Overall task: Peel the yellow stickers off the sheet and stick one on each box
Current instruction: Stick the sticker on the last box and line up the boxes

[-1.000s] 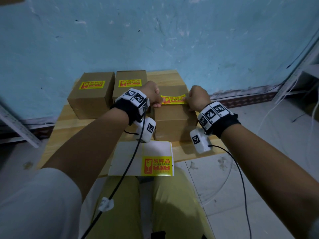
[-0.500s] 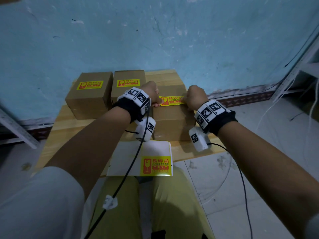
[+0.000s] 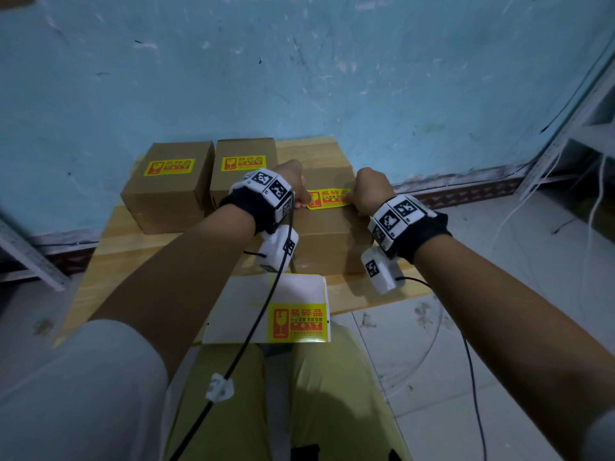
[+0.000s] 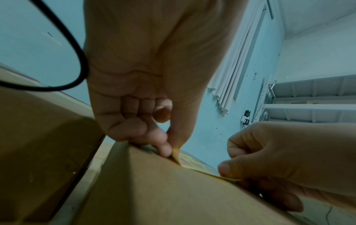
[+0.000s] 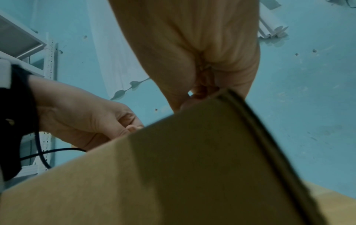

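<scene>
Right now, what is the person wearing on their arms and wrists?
Both forearms are bare. The left hand and right hand each have a black wrist strap bearing white blocks with black square markers, a white camera module beneath, and a black cable. A pale short sleeve covers the left upper arm.

A yellow rectangular sticker with red print [image 3: 327,198] is seen on the plain brown cardboard box at the centre [image 3: 329,241]. The same yellow and red are shown on the stickers of the two brown cardboard boxes toward ten o'clock [image 3: 169,191] [image 3: 244,168]. A white backing sheet [image 3: 266,309] at six o'clock bears one yellow-and-red sticker. Black-and-white square-patterned markers are worn on black wristbands [image 3: 263,191]. The wall is painted blotchy turquoise [image 3: 299,78]; the tabletop is pale wood [image 3: 133,247].
</scene>
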